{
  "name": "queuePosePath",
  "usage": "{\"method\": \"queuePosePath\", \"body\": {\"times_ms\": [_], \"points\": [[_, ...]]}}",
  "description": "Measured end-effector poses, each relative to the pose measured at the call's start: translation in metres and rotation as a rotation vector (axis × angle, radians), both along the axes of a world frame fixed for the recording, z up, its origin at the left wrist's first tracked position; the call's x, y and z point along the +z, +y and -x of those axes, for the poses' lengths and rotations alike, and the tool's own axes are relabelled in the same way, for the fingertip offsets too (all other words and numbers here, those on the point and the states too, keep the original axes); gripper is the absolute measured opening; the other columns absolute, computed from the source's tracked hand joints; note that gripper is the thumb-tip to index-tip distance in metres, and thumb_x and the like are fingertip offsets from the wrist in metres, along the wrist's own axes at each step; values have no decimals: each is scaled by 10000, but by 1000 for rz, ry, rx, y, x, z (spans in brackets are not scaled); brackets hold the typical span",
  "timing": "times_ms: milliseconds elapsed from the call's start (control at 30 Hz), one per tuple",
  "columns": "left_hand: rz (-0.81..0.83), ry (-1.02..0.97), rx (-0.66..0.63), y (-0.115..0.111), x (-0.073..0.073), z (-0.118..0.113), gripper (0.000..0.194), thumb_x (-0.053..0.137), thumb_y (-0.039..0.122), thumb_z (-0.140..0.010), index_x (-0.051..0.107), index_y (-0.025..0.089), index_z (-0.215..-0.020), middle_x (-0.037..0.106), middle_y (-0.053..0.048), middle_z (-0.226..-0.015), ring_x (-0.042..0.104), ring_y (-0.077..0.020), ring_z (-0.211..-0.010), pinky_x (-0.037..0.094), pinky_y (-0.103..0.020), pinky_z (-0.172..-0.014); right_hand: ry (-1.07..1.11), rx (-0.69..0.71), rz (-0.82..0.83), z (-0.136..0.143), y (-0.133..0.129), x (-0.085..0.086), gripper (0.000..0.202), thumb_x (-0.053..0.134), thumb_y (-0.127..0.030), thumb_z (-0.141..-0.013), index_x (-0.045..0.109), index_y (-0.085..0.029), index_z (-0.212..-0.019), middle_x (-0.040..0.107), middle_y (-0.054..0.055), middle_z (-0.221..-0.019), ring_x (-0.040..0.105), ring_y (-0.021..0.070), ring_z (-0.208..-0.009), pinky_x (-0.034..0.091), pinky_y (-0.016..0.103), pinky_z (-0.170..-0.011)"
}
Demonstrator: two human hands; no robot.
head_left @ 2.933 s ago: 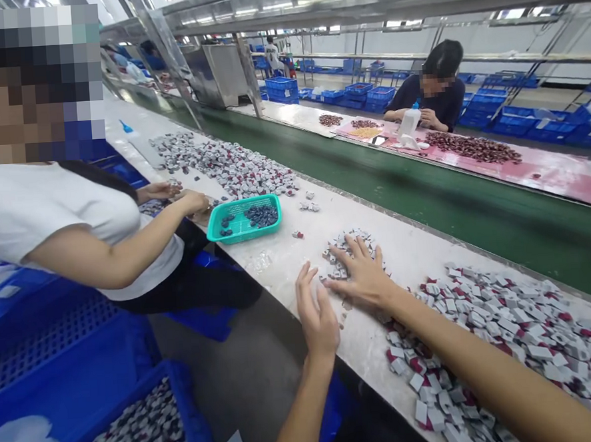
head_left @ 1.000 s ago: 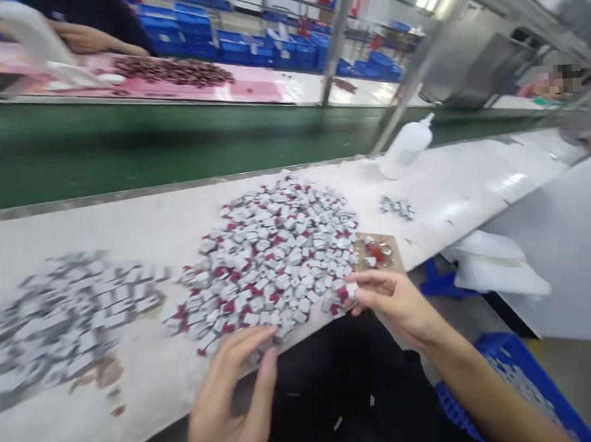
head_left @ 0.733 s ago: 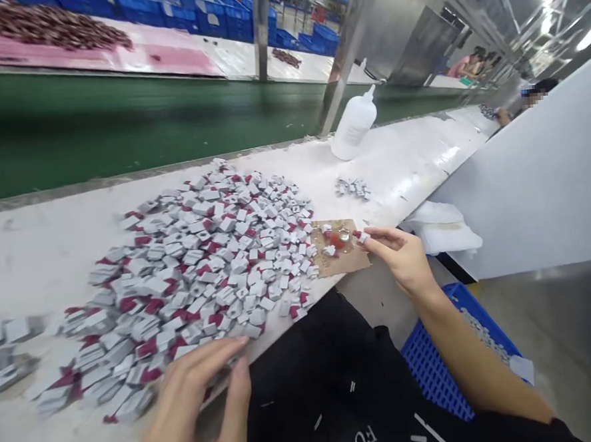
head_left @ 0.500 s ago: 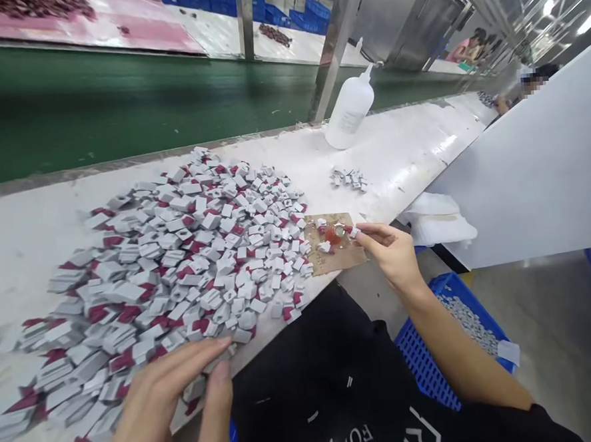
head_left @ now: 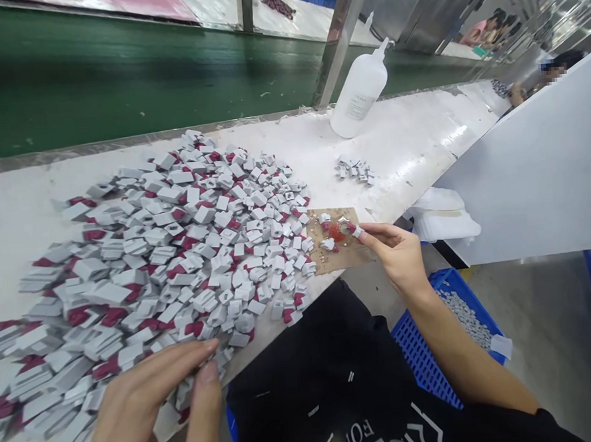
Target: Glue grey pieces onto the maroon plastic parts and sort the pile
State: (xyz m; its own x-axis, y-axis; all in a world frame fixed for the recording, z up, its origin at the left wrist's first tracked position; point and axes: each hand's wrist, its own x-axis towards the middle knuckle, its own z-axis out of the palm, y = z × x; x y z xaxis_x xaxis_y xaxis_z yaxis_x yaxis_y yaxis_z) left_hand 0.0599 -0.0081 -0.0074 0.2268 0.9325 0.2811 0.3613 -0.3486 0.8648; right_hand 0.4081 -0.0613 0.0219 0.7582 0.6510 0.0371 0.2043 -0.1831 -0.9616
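While the right hand (head_left: pixel 395 251) pinches a small grey and dark-red piece (head_left: pixel 355 230) over the brown cardboard (head_left: pixel 335 262), which lies at three o'clock of the large pile (head_left: pixel 191 234) on the white counter (head_left: pixel 404 127), the left hand (head_left: pixel 153 390) curves at the pile's six o'clock edge; whether it grips something, I cannot tell. At one o'clock from the cardboard stands a white bottle (head_left: pixel 360 93).
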Motion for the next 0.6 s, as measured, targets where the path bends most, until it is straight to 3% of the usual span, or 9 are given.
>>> {"method": "queuePosePath", "body": {"times_ms": [133, 267, 433, 600], "points": [[-177, 103, -5, 5, 14, -11, 227, 744, 209, -1001, 746, 271, -1219, 750, -58, -1165, 709, -259, -1110, 522, -425, -1066, -46, -39, 18, 0, -5, 0, 444, 1039, -546, -698, 901, -237, -986, 884, 82, -984, 852, 311, -967, 710, 485, -953], [-200, 259, -27, 24, 28, -26, 227, 687, 194, -1047, 713, 216, -1272, 732, -98, -1215, 679, -269, -1191, 523, -415, -1077, -47, -58, 28, 0, -7, 0, 430, 1054, -508, -685, 909, -234, -982, 879, 82, -951, 851, 298, -933, 715, 438, -903], [-172, 437, 15, 60, 38, -46, 339, 624, 305, -1075, 717, 146, -1360, 689, -175, -1255, 622, -377, -1243, 547, -529, -1063, -12, -92, -40, 5, -4, 8, 409, 1066, -492, -667, 907, -245, -952, 871, 69, -916, 835, 252, -851, 701, 372, -815], [-74, 594, 7, 109, 49, -63, 421, 625, 350, -1049, 696, 188, -1432, 649, -212, -1339, 584, -438, -1307, 542, -615, -1117, -11, -103, -61, 5, -3, 13, 433, 1058, -498, -672, 908, -240, -986, 867, 72, -932, 813, 223, -833, 674, 353, -801]]}}
